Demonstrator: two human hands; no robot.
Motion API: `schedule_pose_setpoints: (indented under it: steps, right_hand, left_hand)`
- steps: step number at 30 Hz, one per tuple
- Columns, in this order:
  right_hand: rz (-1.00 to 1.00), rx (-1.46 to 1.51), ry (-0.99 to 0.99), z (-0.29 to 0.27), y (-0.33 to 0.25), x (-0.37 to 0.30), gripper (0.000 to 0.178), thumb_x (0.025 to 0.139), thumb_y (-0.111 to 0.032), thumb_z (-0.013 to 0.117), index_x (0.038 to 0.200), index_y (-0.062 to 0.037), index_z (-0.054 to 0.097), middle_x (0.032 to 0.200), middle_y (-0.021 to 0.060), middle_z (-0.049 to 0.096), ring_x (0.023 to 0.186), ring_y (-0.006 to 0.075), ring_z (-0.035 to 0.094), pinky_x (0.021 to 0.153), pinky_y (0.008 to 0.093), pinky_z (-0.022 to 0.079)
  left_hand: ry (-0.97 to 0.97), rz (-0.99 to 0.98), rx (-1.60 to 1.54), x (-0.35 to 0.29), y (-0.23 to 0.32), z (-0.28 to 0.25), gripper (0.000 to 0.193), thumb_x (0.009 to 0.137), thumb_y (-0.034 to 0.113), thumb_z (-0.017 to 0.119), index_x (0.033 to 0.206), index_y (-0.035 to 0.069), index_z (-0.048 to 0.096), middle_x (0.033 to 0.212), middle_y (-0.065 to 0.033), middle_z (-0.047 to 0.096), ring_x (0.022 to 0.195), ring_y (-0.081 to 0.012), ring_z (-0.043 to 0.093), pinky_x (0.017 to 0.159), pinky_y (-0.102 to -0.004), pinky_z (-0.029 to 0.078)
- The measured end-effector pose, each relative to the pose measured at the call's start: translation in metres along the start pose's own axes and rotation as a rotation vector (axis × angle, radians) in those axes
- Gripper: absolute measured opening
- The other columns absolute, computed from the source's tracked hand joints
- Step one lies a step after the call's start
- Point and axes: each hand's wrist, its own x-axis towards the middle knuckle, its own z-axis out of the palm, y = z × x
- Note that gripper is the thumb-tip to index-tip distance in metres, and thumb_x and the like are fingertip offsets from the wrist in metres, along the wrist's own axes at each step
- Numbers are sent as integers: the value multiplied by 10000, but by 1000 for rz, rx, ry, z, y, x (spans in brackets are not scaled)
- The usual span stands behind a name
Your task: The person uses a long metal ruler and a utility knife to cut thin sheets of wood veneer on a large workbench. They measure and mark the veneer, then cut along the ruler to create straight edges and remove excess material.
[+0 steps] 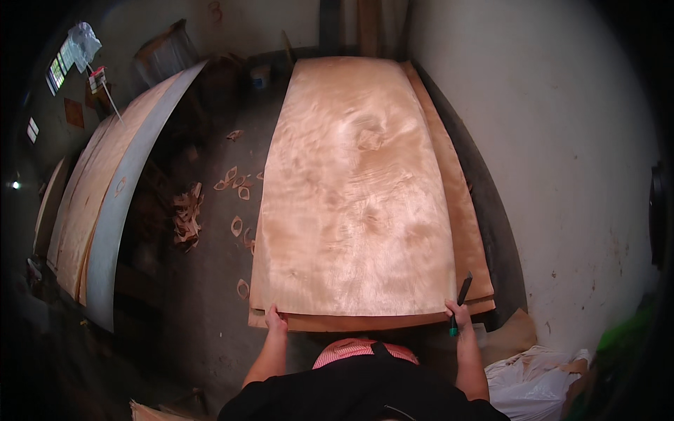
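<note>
A large pale wood veneer sheet stretches away in front of me on top of a stack. Closed on its near left corner is my left hand. At the near right corner my right hand grips the sheet's edge and also holds a slim dark tool with a green end, which may be a utility knife. The lower sheets stick out along the right side and the near edge. My fingertips are partly hidden at the edges.
To the left, a bench with a pale grey edge carries more wood sheets. Oval veneer scraps and a scrap pile lie on the floor between. A white wall rises on the right, with a white plastic bag near me.
</note>
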Motion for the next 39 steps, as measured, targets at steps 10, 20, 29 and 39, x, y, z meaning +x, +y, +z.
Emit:
schedule_pose_setpoints:
  steps: [10, 20, 29, 39]
  right_hand:
    - [78, 100, 11, -63, 43, -42, 161, 775, -136, 548, 638, -85, 480, 484, -26, 419, 389, 71, 382, 383, 203, 297]
    - [-44, -73, 28, -62, 77, 69, 214, 773, -148, 557, 581, -82, 488, 507, -32, 444, 433, 56, 406, 409, 202, 288]
    - [-63, -470, 125, -78, 95, 160, 217, 737, -169, 594, 611, -36, 477, 539, -7, 464, 481, 75, 428, 442, 235, 324]
    - [-281, -1189, 232, -129, 138, 208, 286, 753, -264, 555, 859, -3, 509, 567, 67, 513, 482, 168, 500, 492, 298, 407]
  left_hand:
    - [158, -122, 92, -61, -53, -43, 114, 788, 117, 519, 882, 53, 519, 780, -36, 573, 676, -171, 573, 568, -294, 500]
    - [51, 148, 161, 25, -108, 9, 99, 800, 124, 513, 894, 92, 507, 823, -31, 557, 707, -172, 557, 547, -283, 477]
    - [123, 152, 311, 67, -186, 33, 72, 763, 165, 519, 716, 120, 488, 626, -5, 489, 526, -125, 483, 420, -245, 404]
    - [137, 69, -319, 116, -194, -9, 682, 754, 542, 492, 1266, 135, 300, 1261, -77, 368, 1140, -260, 357, 929, -425, 289]
